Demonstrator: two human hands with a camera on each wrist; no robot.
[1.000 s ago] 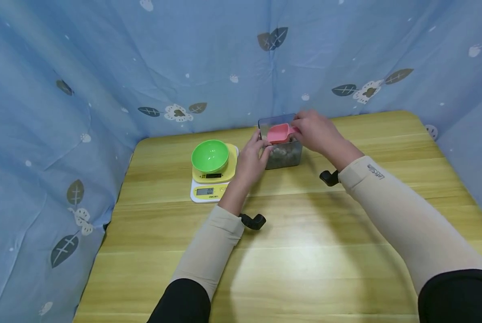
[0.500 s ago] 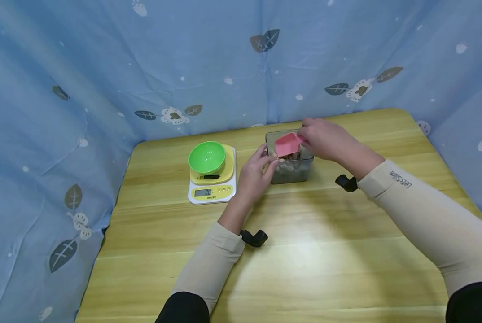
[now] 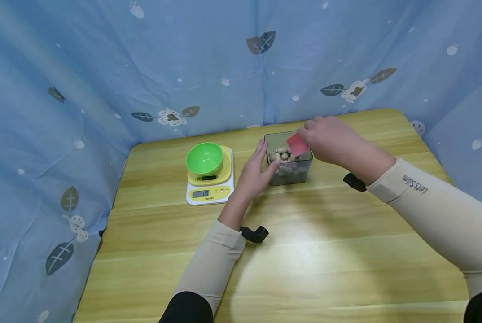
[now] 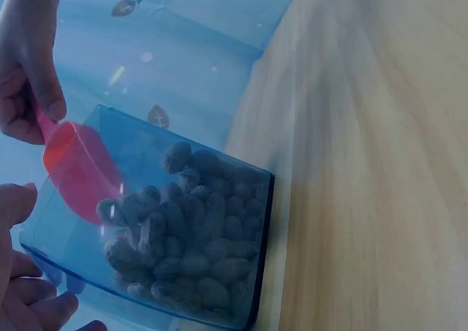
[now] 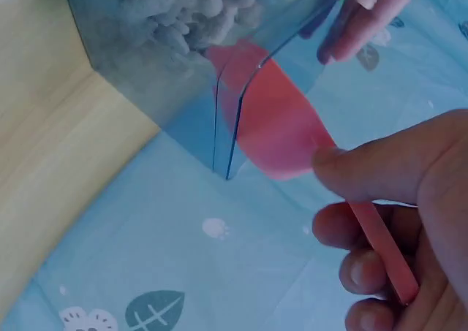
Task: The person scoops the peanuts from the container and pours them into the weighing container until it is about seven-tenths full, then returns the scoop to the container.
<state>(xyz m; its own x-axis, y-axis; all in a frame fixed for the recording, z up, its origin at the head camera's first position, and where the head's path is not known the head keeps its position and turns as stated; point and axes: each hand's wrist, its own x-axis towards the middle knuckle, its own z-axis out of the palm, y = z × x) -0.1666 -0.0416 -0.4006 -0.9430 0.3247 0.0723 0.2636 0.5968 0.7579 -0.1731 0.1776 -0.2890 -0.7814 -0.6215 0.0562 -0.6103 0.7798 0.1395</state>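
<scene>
Head view takes in a pale wooden table [image 3: 305, 264], nearest at six o'clock and bare between two sleeved arms. Toward the middle, the left hand [image 3: 254, 172] rests with straight fingers against the side of a clear box of peanuts [image 3: 288, 163]. At one o'clock from it, the right hand [image 3: 329, 139] pinches the handle of a pink scoop [image 3: 297, 144], dipped into the box. At nine o'clock a green bowl [image 3: 204, 158] sits on a yellow scale [image 3: 209, 188]. Blue leaf-printed cloth [image 3: 152, 72] walls the far side.
</scene>
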